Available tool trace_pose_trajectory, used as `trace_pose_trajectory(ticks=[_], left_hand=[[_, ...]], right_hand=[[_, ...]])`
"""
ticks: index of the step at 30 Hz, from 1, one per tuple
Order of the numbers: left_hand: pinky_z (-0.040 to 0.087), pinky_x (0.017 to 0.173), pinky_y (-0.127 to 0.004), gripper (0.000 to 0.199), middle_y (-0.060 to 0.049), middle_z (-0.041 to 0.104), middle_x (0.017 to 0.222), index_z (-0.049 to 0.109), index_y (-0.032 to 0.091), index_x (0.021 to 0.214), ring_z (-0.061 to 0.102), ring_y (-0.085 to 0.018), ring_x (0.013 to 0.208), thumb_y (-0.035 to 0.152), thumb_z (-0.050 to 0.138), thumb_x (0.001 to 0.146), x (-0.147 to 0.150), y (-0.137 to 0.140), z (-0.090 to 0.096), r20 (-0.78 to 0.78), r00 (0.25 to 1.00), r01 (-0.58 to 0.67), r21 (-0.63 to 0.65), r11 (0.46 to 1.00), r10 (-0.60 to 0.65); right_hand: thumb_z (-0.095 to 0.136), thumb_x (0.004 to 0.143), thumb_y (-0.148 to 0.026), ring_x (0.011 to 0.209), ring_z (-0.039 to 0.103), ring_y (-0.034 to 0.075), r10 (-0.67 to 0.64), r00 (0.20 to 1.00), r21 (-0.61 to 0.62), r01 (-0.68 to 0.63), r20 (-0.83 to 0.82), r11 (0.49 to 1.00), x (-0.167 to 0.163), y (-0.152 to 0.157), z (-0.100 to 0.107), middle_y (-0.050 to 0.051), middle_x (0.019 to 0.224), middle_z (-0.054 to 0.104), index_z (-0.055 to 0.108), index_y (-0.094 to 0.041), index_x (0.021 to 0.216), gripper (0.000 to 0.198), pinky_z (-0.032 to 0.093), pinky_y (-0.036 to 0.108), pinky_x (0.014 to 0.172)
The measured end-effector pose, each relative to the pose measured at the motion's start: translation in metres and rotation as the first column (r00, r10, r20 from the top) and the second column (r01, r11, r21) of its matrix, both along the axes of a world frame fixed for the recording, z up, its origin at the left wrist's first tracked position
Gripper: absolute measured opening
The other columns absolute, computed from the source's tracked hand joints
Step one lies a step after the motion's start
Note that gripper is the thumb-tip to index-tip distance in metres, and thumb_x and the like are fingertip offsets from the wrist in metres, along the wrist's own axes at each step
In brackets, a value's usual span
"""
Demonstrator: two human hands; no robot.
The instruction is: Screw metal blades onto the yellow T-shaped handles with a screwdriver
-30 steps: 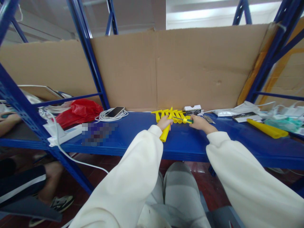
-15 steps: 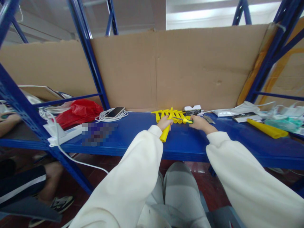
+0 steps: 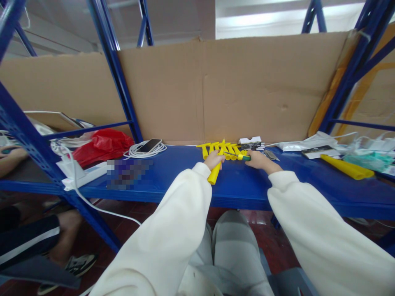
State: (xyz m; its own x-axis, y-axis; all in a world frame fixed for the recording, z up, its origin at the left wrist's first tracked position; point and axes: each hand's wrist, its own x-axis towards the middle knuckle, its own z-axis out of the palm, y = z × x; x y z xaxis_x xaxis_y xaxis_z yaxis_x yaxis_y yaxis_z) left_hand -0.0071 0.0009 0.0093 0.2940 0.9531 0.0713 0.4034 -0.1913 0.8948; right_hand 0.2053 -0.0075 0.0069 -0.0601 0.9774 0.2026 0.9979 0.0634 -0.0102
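The left hand [image 3: 213,159] partly hid its yellow cone [image 3: 213,177], the tip of the screwdriver [image 3: 245,158] was too small to make out, and a patch [image 3: 128,173] by the front edge of the blue table [image 3: 173,166] (toward its left corner) was blurred out.

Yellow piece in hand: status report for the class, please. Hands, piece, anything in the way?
Left hand gripping yellow piece, wide end nearest. Right hand holding screwdriver, shaft toward piece; tip contact unclear. Similar yellow pieces close behind, possible crowding.

Slanted yellow cone [image 3: 213,177], sideways yellow-green screwdriver [image 3: 243,157]
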Motion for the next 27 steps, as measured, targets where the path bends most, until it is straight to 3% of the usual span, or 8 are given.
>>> trace_pose_trajectory(ticks=[4,9,17,21,27], left_hand=[[0.045,0.047,-0.023,0.028,0.004,0.050,0.049,0.066,0.014,0.099,0.056,-0.015,0.044,0.009,0.054,0.074,0.000,0.001,0.000,-0.012,1.000,-0.027,0.008,1.000,0.027],[0.048,0.050,-0.024,0.037,0.005,0.052,0.051,0.064,0.011,0.110,0.057,-0.015,0.046,0.008,0.054,0.074,0.001,0.000,0.000,-0.008,0.998,-0.058,0.019,0.998,0.058],[0.048,0.051,-0.026,0.044,0.004,0.054,0.049,0.063,0.009,0.117,0.058,-0.018,0.046,0.010,0.054,0.074,0.002,0.000,-0.001,-0.036,0.999,0.015,0.031,0.999,-0.014],[0.045,0.049,-0.024,0.040,0.004,0.052,0.048,0.066,0.010,0.111,0.055,-0.015,0.044,0.010,0.053,0.073,0.004,-0.003,-0.002,-0.007,0.997,0.076,0.055,0.996,-0.075],[0.046,0.049,-0.024,0.053,0.005,0.051,0.050,0.063,0.010,0.125,0.054,-0.014,0.043,0.008,0.053,0.072,0.010,-0.008,-0.001,0.021,0.989,0.143,0.037,0.989,-0.144]], right_hand=[[0.061,0.084,-0.020,0.096,0.072,0.027,-0.007,1.000,0.019,0.008,-0.018,1.000,0.002,0.002,-0.002,0.016,0.108,0.076,0.069,-0.013,0.114,0.032,0.049,0.028,0.077],[0.067,0.078,-0.020,0.087,0.071,0.024,0.029,0.998,0.057,-0.025,-0.063,0.998,0.007,0.010,-0.007,0.012,0.100,0.077,0.071,-0.016,0.104,0.027,0.048,0.025,0.071],[0.075,0.076,-0.029,0.078,0.068,0.020,0.295,0.936,0.088,-0.283,-0.191,0.955,0.010,0.017,-0.013,0.005,0.088,0.076,0.072,-0.019,0.088,0.016,0.050,0.027,0.071],[0.076,0.078,-0.029,0.079,0.069,0.020,0.362,0.884,0.100,-0.348,-0.295,0.932,0.006,0.019,-0.017,0.005,0.087,0.076,0.073,-0.020,0.088,0.014,0.053,0.028,0.073],[0.068,0.085,-0.027,0.078,0.069,0.019,0.432,0.820,0.308,-0.329,-0.376,0.893,-0.003,0.024,-0.019,0.009,0.089,0.076,0.070,-0.016,0.093,0.014,0.054,0.029,0.074]])
